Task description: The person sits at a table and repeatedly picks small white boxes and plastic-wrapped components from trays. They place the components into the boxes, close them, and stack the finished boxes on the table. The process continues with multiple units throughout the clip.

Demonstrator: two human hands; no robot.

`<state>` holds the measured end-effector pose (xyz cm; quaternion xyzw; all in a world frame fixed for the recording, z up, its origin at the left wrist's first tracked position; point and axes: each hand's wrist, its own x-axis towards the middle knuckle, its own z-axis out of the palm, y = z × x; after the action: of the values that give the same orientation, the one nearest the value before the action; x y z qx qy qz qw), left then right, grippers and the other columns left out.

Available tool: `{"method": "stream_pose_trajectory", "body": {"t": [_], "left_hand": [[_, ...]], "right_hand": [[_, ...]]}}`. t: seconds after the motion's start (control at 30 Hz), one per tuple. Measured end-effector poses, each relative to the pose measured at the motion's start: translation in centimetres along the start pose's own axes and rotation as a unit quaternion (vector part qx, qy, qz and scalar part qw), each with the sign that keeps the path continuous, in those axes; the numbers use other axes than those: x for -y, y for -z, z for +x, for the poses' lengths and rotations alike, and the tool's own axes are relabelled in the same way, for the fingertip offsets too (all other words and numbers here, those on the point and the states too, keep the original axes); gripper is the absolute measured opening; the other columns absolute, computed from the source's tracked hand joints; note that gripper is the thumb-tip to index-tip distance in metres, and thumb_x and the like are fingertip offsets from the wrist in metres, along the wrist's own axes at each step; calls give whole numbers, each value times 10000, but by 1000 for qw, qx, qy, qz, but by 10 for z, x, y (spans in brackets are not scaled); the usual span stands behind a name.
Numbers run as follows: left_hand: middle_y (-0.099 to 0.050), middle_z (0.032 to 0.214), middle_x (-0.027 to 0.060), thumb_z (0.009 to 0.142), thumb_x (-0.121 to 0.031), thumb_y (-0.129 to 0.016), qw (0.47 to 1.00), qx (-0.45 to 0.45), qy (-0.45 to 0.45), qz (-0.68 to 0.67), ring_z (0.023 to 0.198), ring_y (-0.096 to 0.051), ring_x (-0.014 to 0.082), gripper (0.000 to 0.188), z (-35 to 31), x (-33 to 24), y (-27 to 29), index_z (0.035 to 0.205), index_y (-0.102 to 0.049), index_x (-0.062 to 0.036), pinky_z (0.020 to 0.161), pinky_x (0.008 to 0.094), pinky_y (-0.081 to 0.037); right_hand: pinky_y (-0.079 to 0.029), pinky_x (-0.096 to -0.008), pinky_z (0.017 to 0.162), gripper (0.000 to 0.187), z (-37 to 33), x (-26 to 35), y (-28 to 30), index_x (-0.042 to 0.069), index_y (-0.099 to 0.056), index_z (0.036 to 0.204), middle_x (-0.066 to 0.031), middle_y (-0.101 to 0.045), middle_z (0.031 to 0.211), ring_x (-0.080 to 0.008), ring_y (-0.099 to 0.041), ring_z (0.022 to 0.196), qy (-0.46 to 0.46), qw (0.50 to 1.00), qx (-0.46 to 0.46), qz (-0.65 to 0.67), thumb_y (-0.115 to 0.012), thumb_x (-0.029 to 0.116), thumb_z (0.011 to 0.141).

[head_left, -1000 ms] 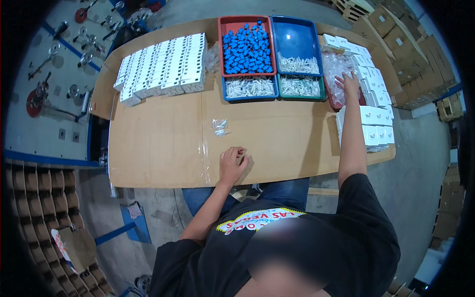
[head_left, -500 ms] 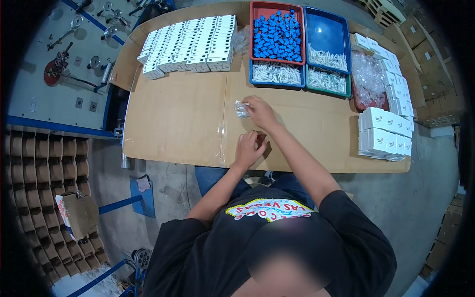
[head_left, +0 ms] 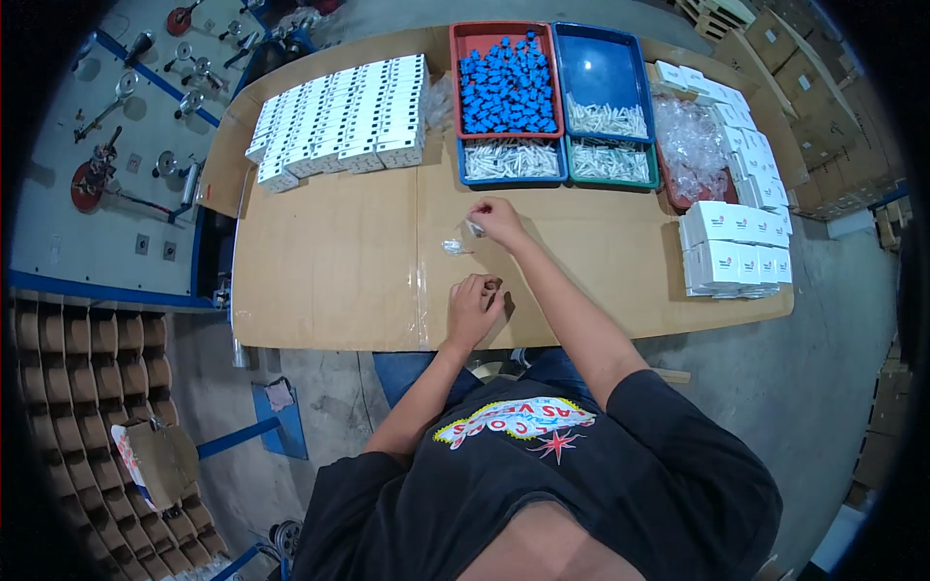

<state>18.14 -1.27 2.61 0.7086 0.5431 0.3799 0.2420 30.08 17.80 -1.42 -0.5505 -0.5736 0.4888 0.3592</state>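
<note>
My right hand [head_left: 498, 223] is over the middle of the cardboard sheet [head_left: 329, 252], fingers pinched on a small clear plastic piece [head_left: 475, 229]. Just left of its fingertips lies a small shiny clear plastic bag [head_left: 452, 247], flat on the cardboard. Nearer to me rests my left hand [head_left: 473, 312], its fingers curled inward; whatever they may hold is hidden.
White boxes [head_left: 339, 116] stand in rows at the far left. Beyond my hands sit a red tray [head_left: 455, 82] of blue parts and blue and green trays [head_left: 657, 174] of white sticks. Plastic bags [head_left: 693, 150] and stacked white cartons [head_left: 733, 247] occupy the right.
My right hand has drawn slightly away from the clear bag, which now lies apart from the fingers. My left hand stays curled near the table's front. The whole view has shifted.
</note>
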Motion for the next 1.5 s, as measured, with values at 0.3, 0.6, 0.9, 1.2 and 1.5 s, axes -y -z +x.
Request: {"method": "stream_pose_trajectory", "body": {"t": [0.3,0.6,0.9,1.2,1.5], "left_hand": [[-693,1003,47,890,-172,-779,1000,8,7,18,915,-678,207,283,-1,1,2,1146,-700,-79,903,400,-465],[-695,1012,39,896,-179,-772,1000,10,12,21,919,-674,200,282,0,-2,3,1152,-699,-86,913,396,-462],[-692,1013,50,891,-168,-771,1000,18,16,18,920,-681,207,285,1,-2,2,1152,-697,-79,910,402,-461],[-687,991,60,900,-161,-779,1000,1,-2,23,876,-660,222,266,0,-3,3,1136,-698,-69,887,399,-465],[-689,996,57,910,-164,-770,1000,0,-4,14,890,-679,215,251,0,-3,2,1133,-701,-69,897,399,-461]], "right_hand": [[-628,-388,872,309,-75,3,124,-8,-642,1346,-156,-753,1262,-239,-759,1081,-114,915,-111,372,-604,157,1088],[-602,-368,893,326,-134,-15,215,7,-691,1343,-81,-774,1241,-192,-743,1108,-120,925,-165,321,-660,203,1084],[-620,-342,796,224,-101,-13,213,76,-656,956,-68,-729,944,-194,-750,964,-110,924,-177,320,-810,236,987],[-604,-346,708,309,-3,37,187,-12,-647,1070,-44,-648,835,-168,-628,676,-142,952,-68,261,-803,215,928],[-584,-380,625,324,60,58,197,-40,-721,1204,-190,-777,853,-234,-773,720,-27,963,-85,-252,-709,38,889]]}}
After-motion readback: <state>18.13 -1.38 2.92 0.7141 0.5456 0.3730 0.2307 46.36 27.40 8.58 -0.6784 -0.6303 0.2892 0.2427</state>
